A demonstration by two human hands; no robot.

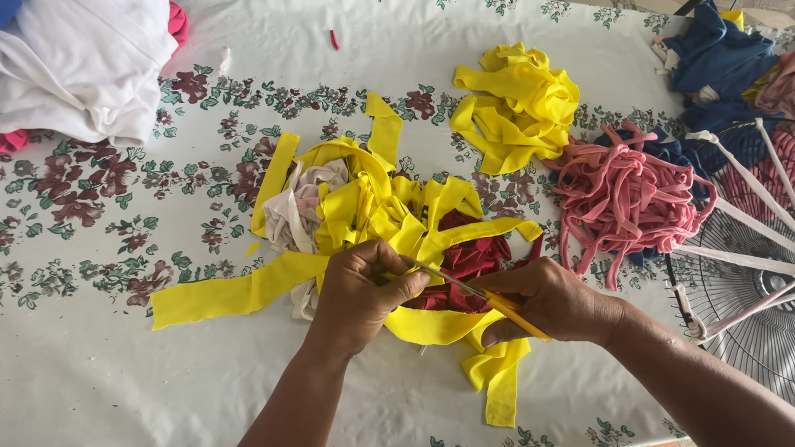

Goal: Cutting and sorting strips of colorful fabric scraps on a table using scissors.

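Both forearms come up from the near edge of the table [87, 411], and I read them as my own. From the left: a long yellow strip [233, 294] trails flat toward the left edge, its long axis running roughly left to right, and its inner end disappears under my left hand [358, 291]. That hand is clenched, pinching yellow cloth where the strip joins the mixed heap [375, 211] of yellow, pale and dark red strips lying mid-table. Just to its right, my right hand [541, 299] is curled around the yellow handles of the scissors [470, 293]; I cannot tell how wide the blades stand.

What matters here is the scissors' line: they slant from the right hand up and left, tip touching or just beside the left thumb, so the blade crosses the pinched cloth at an angle instead of running along it. The cloth lies between the two hands, left hand nearer to it.

Farther right, well apart from the hands, sit a yellow bundle [517, 105] and a pink bundle [625, 193], then dark blue cloth [718, 58] at the far right corner. A wire fan guard [761, 281] wrapped with pale strips overhangs the right edge. White folded cloth [75, 58] fills the far left corner
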